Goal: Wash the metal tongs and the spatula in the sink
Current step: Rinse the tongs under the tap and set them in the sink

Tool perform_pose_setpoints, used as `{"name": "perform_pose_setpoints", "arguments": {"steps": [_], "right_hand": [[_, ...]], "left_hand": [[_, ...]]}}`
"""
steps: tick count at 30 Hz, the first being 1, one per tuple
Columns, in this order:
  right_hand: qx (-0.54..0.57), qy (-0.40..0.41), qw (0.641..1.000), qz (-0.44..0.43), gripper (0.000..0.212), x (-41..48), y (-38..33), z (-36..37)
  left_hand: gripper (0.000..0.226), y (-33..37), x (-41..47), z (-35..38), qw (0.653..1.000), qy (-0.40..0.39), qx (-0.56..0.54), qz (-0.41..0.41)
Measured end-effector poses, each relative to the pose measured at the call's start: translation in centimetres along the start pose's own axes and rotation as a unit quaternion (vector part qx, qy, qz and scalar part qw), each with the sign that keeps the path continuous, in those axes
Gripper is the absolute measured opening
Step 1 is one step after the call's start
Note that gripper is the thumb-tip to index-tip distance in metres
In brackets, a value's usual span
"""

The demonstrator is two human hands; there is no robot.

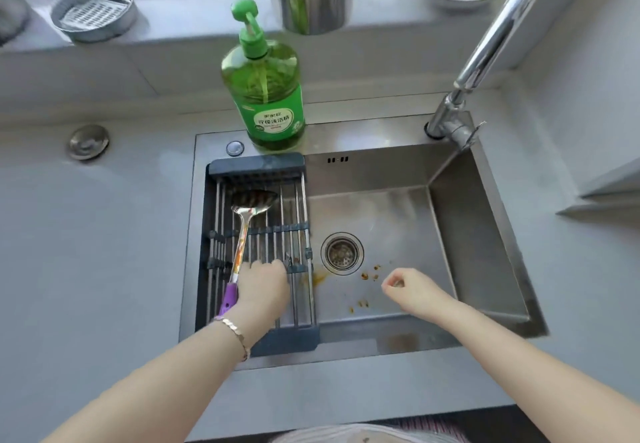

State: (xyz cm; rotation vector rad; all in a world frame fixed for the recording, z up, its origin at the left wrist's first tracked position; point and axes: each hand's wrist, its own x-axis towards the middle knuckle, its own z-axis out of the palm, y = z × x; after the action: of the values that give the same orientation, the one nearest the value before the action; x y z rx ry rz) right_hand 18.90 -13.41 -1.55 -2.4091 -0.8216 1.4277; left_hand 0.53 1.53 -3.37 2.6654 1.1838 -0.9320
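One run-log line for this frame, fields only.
left hand: on rack beside spatula | right hand: loosely curled over sink, empty | tongs: unseen | faucet: off

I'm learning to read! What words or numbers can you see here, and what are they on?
Green soap bottle: its label has a line of big white Chinese characters, too blurred to read for sure.
Small print and round badges on that label: too small to read.
No other words or numbers show anywhere.
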Motion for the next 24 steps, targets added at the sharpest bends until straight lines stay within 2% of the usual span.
{"name": "perform_pose_setpoints", "arguments": {"steps": [2,6,10,13,16,18,20,24], "right_hand": [[-0.020,-0.007,1.000,-0.010,0.013,0.3,0.2,-1.1],[-0.040,0.001,0.998,-0.055,0.018,0.7,0.3,-4.4],[-0.030,0.035,0.997,-0.067,0.014,1.2,1.3,-8.6],[-0.008,0.086,0.995,-0.053,0.014,2.5,2.3,-11.9],[0.100,0.159,0.982,-0.009,0.031,5.1,2.8,-15.4],[0.195,0.185,0.963,0.032,0.040,6.8,2.5,-17.6],[0.239,0.181,0.952,0.067,0.049,8.2,1.7,-19.4],[0.276,0.173,0.940,0.098,0.059,10.5,-0.2,-20.8]], "left_hand": [[0.019,0.1,-0.4,-2.2,1.000,0.010,0.012,-0.001],[0.020,1.0,-1.0,-7.6,0.989,0.077,-0.111,-0.057],[0.025,4.2,-1.0,-11.6,0.970,0.134,-0.193,-0.069],[0.024,7.1,-0.2,-13.1,0.961,0.116,-0.245,-0.050],[0.020,9.0,0.7,-14.0,0.921,0.035,-0.385,-0.046],[0.018,10.0,1.1,-14.3,0.901,0.007,-0.432,-0.045],[0.017,10.7,1.3,-14.5,0.896,0.013,-0.442,-0.047],[0.018,11.5,1.9,-14.8,0.914,0.064,-0.399,-0.029]]}}
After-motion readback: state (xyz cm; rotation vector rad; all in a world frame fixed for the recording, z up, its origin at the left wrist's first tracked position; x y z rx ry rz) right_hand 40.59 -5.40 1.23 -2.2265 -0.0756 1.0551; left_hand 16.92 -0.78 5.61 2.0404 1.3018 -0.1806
